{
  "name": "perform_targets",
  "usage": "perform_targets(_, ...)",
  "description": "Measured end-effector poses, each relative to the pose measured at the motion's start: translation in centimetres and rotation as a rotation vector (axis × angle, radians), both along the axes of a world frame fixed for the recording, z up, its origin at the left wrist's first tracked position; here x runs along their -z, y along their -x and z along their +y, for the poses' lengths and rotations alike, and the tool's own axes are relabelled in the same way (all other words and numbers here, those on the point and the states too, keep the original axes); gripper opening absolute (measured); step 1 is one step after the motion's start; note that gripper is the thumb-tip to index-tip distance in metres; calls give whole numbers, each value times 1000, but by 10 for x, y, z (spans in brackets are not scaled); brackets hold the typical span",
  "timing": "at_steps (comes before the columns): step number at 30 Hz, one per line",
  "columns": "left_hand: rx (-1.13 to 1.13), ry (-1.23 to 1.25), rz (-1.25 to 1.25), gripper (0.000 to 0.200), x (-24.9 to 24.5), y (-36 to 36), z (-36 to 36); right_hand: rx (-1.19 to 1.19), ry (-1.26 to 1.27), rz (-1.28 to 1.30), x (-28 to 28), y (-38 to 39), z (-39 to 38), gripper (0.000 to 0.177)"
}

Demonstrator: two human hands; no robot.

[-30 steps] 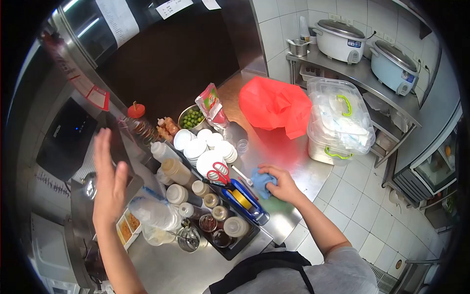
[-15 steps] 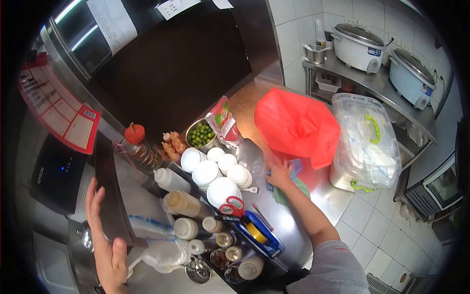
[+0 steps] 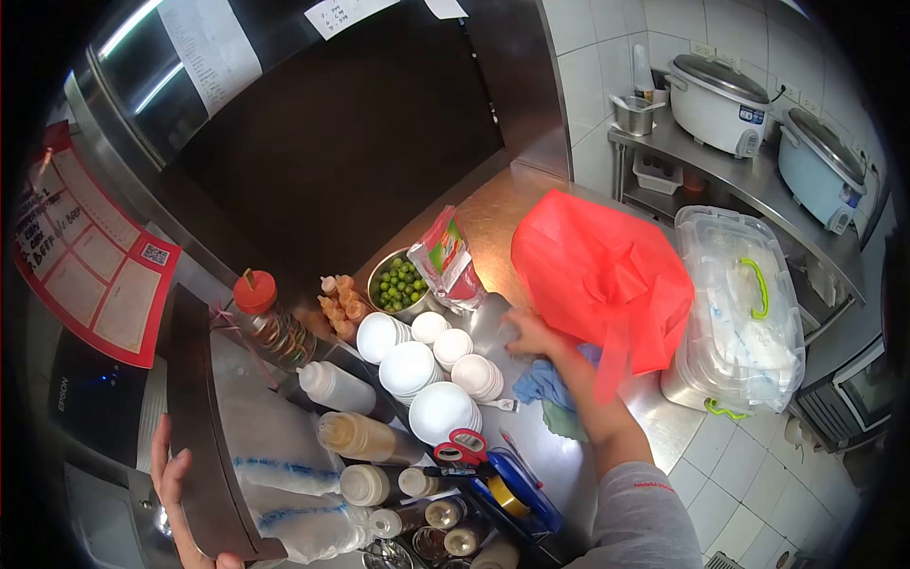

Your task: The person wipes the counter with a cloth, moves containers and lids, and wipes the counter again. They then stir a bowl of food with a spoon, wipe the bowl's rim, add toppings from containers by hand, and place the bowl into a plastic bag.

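My right hand is over the steel counter, between the stacked white cups and a red bag. Its fingers are curled at a greyish, see-through patch that I cannot make out. Just below the wrist lie a blue cloth and a green cloth. A foil pouch stands beyond the fingers, beside a bowl of green citrus fruits. At the lower left, my left hand is raised with fingers stretched, holding nothing, beside a dark panel edge; its lower part is cut off.
Squeeze bottles, red scissors and a blue tape dispenser line the counter's near side. A clear lidded bin stands at the right. Rice cookers sit on a back shelf. A red-bordered sheet hangs at left.
My right hand has moved off the cloths, up and left toward the pouch. The clear plastic by the cups no longer shows as before. My left hand has dropped lower; the view has shifted.
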State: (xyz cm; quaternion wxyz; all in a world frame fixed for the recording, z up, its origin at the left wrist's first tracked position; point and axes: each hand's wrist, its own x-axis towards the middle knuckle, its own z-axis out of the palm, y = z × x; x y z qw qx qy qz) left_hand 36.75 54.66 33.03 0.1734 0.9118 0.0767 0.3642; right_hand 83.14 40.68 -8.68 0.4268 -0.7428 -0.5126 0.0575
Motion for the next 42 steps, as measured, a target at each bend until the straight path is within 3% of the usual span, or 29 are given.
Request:
perform_targets(2, 1, 23, -19, 83, -2, 0, 5, 86, -274, 285, 0, -7, -3, 54)
perform_targets(5, 7, 43, 12, 82, -3, -3, -6, -4, -431, 736, -29, -10, -1, 53)
perform_targets(7, -19, 27, 100, 81, -8, -10, -33, 39, -179, 515, -67, 5, -7, 62)
perform_targets(9, -100, -92, 234, 78, -31, -21, -69, 83, -85, 35, -62, 5, 5, 69)
perform_targets(13, -121, -183, 300, 72, -38, -24, -82, 280, 125, -92, -51, 35, 21, 75)
perform_targets(15, -69, -125, 222, 77, -23, -11, -47, 296, 176, -124, -48, 50, 11, 75)
perform_targets(16, -46, -91, 183, 80, -17, -7, -35, 229, 257, -45, -66, 62, -10, 68)
perform_targets(20, -95, -205, 215, 79, -19, -7, -40, 130, 290, -334, -18, 101, -95, 49)
perform_targets(22, -140, -149, 236, 77, -26, -18, -67, 193, 395, -297, -54, 143, -144, 39)
perform_targets(25, -113, -154, 245, 70, -28, -20, -79, 378, 450, -324, -42, 142, -142, 34)
perform_targets(28, -84, -234, 275, 63, -37, -22, -86, 732, 446, -111, -12, 91, -115, 35)
perform_targets(30, -63, -253, 278, 60, -37, -23, -87, 1084, -58, 9, 37, 39, -101, 37)
perform_targets(32, -48, -315, 257, 56, -39, -25, -86, 1217, -12, 198, 38, 30, -107, 36)
perform_targets(34, -80, -296, 249, 58, -35, -23, -83, 1328, 88, 137, 43, 39, -112, 36)
perform_targets(37, -131, -204, 243, 64, -26, -16, -75, 1365, 299, -137, 44, 70, -131, 40)
perform_targets(39, -100, -209, 221, 61, -27, -15, -71, 1275, 414, -49, -26, 123, -154, 44)
perform_targets(42, -72, -194, 222, 52, -30, -15, -80, 1187, 469, -61, -27, 174, -172, 43)
